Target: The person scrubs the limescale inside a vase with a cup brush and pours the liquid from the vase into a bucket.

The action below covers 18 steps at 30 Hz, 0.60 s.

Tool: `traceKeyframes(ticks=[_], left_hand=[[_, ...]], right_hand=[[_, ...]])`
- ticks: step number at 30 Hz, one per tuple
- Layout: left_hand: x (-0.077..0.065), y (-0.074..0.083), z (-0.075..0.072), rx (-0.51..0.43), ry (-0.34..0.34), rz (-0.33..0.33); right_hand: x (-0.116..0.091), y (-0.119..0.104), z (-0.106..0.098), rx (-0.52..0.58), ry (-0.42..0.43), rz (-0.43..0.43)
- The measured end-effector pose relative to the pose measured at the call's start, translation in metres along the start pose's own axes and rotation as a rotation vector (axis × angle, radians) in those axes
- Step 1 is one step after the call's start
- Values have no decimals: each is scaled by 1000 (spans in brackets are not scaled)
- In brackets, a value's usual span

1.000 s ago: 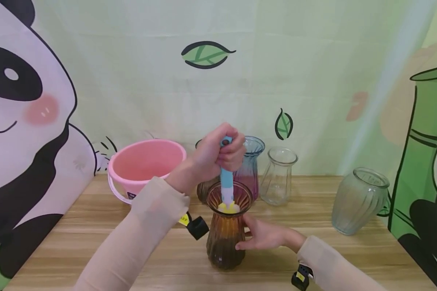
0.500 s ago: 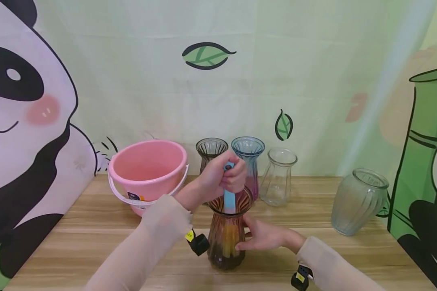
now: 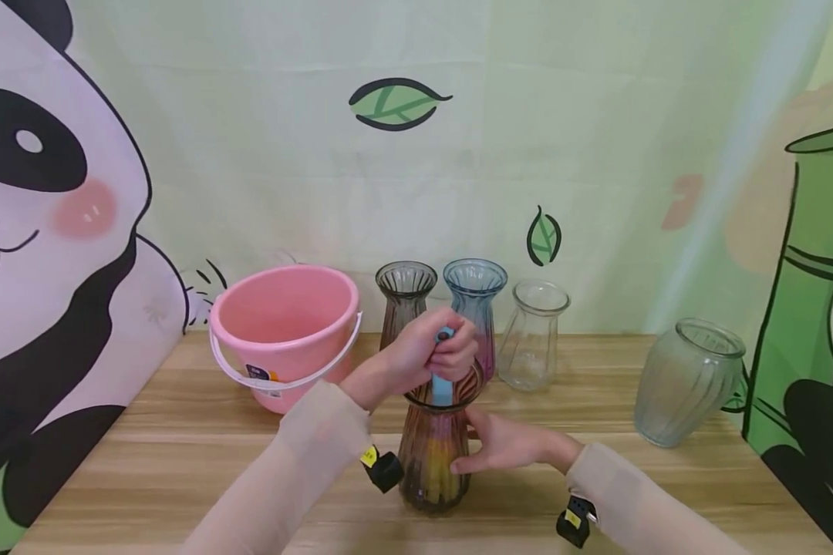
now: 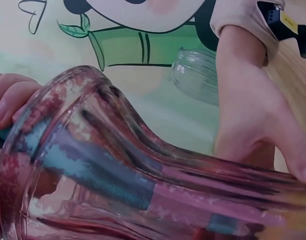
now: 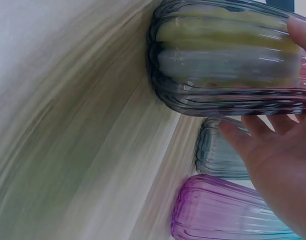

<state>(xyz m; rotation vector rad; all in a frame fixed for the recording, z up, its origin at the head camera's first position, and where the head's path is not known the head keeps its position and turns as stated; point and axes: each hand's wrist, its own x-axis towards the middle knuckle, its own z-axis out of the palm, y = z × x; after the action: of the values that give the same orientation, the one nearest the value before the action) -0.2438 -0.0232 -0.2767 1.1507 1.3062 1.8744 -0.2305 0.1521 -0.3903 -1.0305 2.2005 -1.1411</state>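
A brown-tinted ribbed glass vase (image 3: 416, 455) with a flared rim stands upright near the front middle of the table. My left hand (image 3: 426, 356) grips the blue handle of a bottle brush (image 3: 442, 390) in a fist, right at the vase's mouth. Through the glass in the right wrist view, the brush's yellow and whitish sponge head (image 5: 228, 62) shows deep in the vase, near its base. My right hand (image 3: 512, 443) holds the vase's body from the right side, thumb in front and fingers behind. In the left wrist view the flared glass (image 4: 137, 135) covers part of the handle.
Behind stand a grey vase (image 3: 406, 287), a blue-and-purple vase (image 3: 475, 281) and a clear vase (image 3: 527, 347). A pink bucket (image 3: 278, 358) with a white handle is at the left. A frosted, rounded glass jar (image 3: 683, 393) stands to the right on the wooden table (image 3: 180, 478).
My left hand has moved down with the brush, taking its sponge head from the vase's mouth to low inside it. The right hand has kept its hold on the vase.
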Motion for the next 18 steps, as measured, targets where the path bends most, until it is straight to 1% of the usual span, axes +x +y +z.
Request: traceKeyframes(ticks=[5,8,11,14,18], left_hand=[[-2,0,0,-26,3,25],[-4,1,0,-40,24,31],[-4,7,3,-25,48,29],[-1,21,9,7,68,29],[6,53,19,55,111,55]], right_hand=[[1,1,1,23,19,35],[1,2,3,30,28,33],[1,2,4,39,32,29],[0,3,5,38,41,31],[0,4,6,19,59,24]])
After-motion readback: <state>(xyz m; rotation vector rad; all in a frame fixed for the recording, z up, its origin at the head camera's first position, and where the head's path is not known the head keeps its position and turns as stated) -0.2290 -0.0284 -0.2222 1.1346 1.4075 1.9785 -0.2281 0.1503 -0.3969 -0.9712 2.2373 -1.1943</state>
